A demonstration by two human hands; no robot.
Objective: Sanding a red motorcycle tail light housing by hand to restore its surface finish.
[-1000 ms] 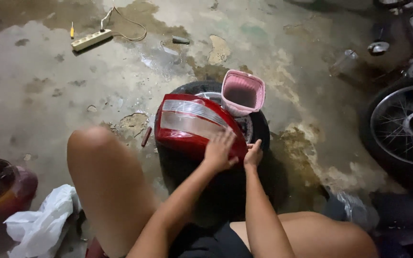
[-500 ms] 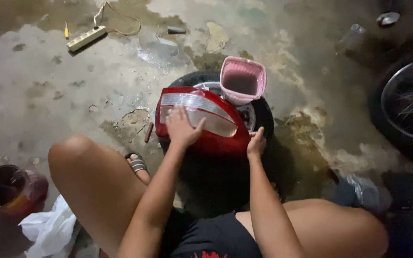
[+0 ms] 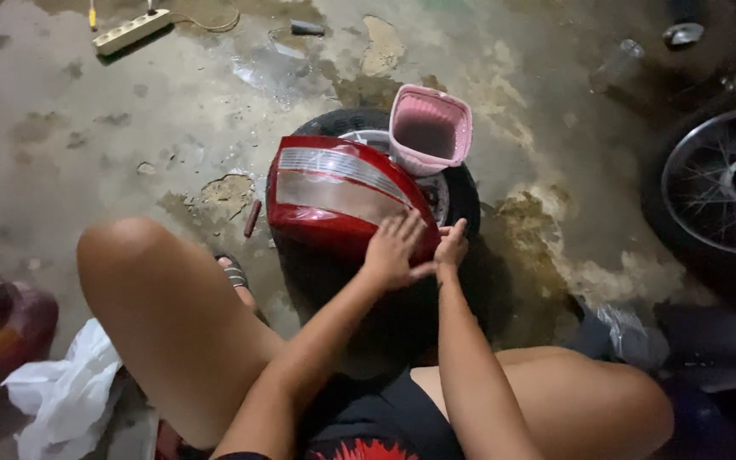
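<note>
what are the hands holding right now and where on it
Both hands are on the red tail light housing, which rests on a tyre. The left hand lies flat on its near right edge; the right hand touches that same corner. No closed grip shows.

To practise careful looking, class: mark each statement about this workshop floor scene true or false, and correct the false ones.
1. Both hands touch the red tail-light cover. True: the left hand lies flat on it and the right hand is at its edge.
2. The pink container lies on the bare floor. False: it sits on the tyre.
3. A white power strip lies at the top left. True.
4. The white cloth covers the spoked wheel. False: the cloth lies bottom left, the wheel is on the right.
</note>
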